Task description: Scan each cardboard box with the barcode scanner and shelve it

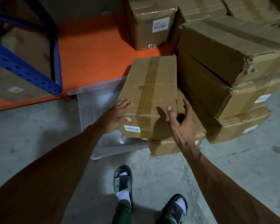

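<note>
Brown cardboard box (pixel 149 96) with tape down its middle sits on top of another box (pixel 165 147), and the left hand (pixel 116 114) lies flat on its left side with fingers spread out and touching it. The right hand (pixel 183 125) is at the box's right near corner, fingers open and curled a bit, thumb on top, not gripping yet. A white label (pixel 132 128) is just below the left thumb, and a stack of boxes (pixel 233 70) stands past the right fingers.

Left hand (pixel 116 114) flat against taped cardboard box (pixel 149 94), right hand (pixel 183 122) spread at its right corner, concrete floor (pixel 31 143)
</note>
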Demonstrator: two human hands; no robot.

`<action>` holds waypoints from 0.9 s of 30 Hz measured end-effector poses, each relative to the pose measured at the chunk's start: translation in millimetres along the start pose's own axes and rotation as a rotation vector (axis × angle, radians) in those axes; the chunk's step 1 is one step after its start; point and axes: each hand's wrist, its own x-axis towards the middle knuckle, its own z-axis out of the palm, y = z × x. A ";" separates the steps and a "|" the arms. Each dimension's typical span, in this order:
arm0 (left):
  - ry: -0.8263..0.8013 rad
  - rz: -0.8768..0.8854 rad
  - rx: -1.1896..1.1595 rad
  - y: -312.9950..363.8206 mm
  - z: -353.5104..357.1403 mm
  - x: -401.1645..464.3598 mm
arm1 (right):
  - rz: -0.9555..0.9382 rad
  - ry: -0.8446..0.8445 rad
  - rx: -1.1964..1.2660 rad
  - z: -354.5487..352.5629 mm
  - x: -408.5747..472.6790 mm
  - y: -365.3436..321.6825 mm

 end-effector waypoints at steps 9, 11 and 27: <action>0.106 -0.396 -0.305 7.7 3.2 18.7 | 0.100 0.011 0.144 37.5 14.9 -18.7; 0.147 -0.429 -0.433 6.4 7.7 22.0 | 0.121 -0.055 0.169 32.0 20.8 -15.7; 0.300 -0.459 -0.817 8.4 9.4 36.2 | 0.132 -0.142 0.329 25.0 40.3 -18.7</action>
